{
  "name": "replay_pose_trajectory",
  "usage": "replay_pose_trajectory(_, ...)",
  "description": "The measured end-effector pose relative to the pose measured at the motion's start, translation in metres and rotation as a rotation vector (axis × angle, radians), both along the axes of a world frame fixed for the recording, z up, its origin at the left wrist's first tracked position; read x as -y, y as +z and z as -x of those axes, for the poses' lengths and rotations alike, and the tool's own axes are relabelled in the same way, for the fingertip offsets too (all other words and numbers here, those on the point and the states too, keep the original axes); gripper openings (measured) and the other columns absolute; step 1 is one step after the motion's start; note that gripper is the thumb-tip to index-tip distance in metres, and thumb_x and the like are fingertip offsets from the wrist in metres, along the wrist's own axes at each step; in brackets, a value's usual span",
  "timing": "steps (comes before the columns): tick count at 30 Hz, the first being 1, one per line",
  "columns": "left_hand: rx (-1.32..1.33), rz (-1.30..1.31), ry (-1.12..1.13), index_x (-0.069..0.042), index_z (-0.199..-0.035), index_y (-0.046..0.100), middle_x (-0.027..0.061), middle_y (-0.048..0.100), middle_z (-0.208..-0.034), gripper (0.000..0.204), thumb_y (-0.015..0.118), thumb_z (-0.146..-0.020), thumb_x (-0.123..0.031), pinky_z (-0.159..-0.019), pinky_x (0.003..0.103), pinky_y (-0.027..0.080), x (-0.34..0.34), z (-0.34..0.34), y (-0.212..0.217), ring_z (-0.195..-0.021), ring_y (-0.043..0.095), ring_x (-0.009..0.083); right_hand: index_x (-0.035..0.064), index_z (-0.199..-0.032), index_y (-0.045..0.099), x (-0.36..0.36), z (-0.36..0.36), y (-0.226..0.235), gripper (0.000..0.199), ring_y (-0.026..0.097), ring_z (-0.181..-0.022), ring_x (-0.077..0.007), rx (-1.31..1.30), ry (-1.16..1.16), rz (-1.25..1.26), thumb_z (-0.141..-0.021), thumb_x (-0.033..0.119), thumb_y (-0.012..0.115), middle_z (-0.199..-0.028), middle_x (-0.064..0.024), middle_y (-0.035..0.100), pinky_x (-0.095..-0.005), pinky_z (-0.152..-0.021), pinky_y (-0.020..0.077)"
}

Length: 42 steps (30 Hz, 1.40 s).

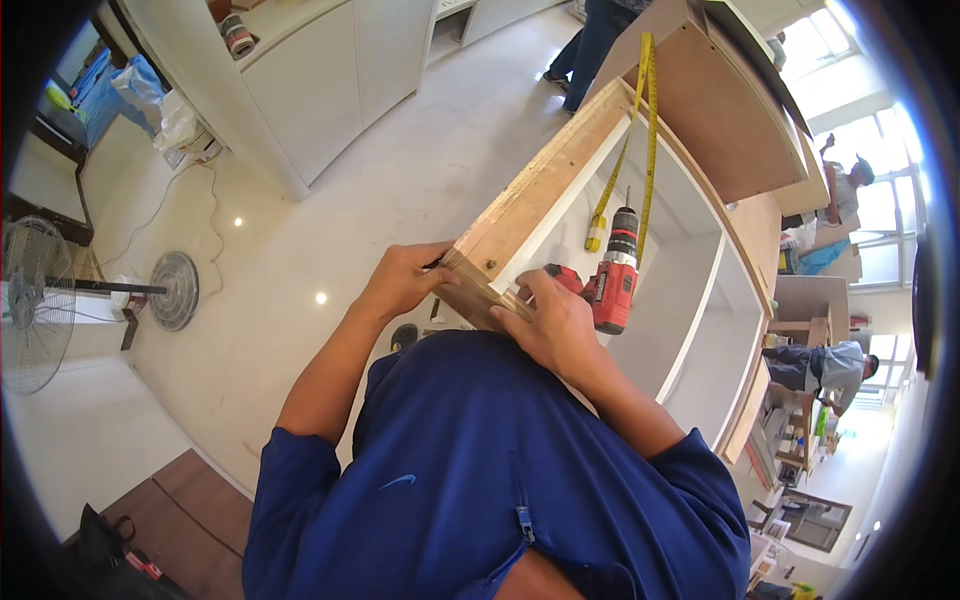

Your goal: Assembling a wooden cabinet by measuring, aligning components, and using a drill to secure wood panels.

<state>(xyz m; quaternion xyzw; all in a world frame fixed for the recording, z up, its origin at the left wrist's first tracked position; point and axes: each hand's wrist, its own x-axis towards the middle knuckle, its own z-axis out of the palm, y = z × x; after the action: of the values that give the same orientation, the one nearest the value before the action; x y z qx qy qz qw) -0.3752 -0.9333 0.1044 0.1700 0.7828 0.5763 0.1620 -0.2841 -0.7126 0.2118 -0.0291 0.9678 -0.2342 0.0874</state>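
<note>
An open wooden cabinet carcass point(545, 185) with a white interior lies in front of me. A brownish wooden strip point(472, 292) runs along its near end, close against my body. My left hand point(405, 283) is closed on the strip's left corner, thumb on the near side. Farther right, my right hand point(556, 322) grips the same strip, with curled fingers reaching over its top edge. Just beyond that hand, a red and black cordless drill point(615, 285) rests in the carcass, bit pointing away. A yellow tape measure point(648, 140) is folded over the far rim and hangs inside.
Another wooden cabinet box point(710, 110) stands beyond the carcass. A pedestal fan point(175, 290) is at left, its cord on the floor. White cabinets point(310, 95) line the far left. One person point(590, 50) stands ahead; others point(835, 370) are at right.
</note>
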Motion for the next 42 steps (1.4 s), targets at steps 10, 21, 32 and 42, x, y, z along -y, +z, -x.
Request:
replay_pose_trajectory(10,0.048,0.081,-0.037,-0.008,-0.131,0.069,0.0129,0.076,-0.115,0.049,0.078,-0.083,-0.006,-0.092,0.034,0.057,-0.003,0.002,0.006,-0.104,0.074,0.0226,0.0108,-0.16,0.032,-0.02,0.041,0.009,0.113,0.019,-0.156,-0.0394,-0.197,0.34,-0.166,-0.069,0.052,0.087,-0.167,-0.0172,0.024,-0.0623,-0.124,0.0179)
replay_pose_trajectory(21,0.103,0.059,-0.029,-0.007,-0.13,0.07,0.0127,0.077,-0.114,0.047,0.077,-0.084,-0.005,-0.091,0.031,0.057,-0.003,0.006,0.001,-0.101,0.075,0.0215,0.0134,-0.16,0.034,-0.029,0.073,0.013,0.114,0.018,-0.157,-0.0368,-0.181,0.538,-0.215,-0.066,0.058,0.083,-0.168,-0.0143,0.025,-0.0622,-0.125,0.0108)
replay_pose_trajectory(32,0.057,0.12,-0.002,-0.009,-0.13,0.07,0.0125,0.077,-0.108,0.046,0.076,-0.085,-0.005,-0.085,0.031,0.057,-0.005,0.004,0.009,-0.095,0.075,0.0214,0.0081,-0.159,0.035,-0.032,0.079,0.001,0.11,0.012,-0.158,-0.0401,-0.179,0.609,-0.097,-0.067,0.049,0.079,-0.169,-0.015,0.023,-0.0617,-0.126,0.0042)
replay_pose_trajectory(42,0.079,0.134,0.032,-0.004,-0.129,0.069,0.0147,0.077,-0.111,0.044,0.077,-0.086,-0.006,-0.089,0.033,0.056,-0.008,-0.001,0.008,-0.1,0.074,0.0241,0.0083,-0.159,0.033,-0.036,0.081,-0.002,0.106,0.011,-0.158,-0.04,-0.161,0.627,-0.074,-0.068,0.042,0.075,-0.168,-0.0156,0.024,-0.0604,-0.126,0.0068)
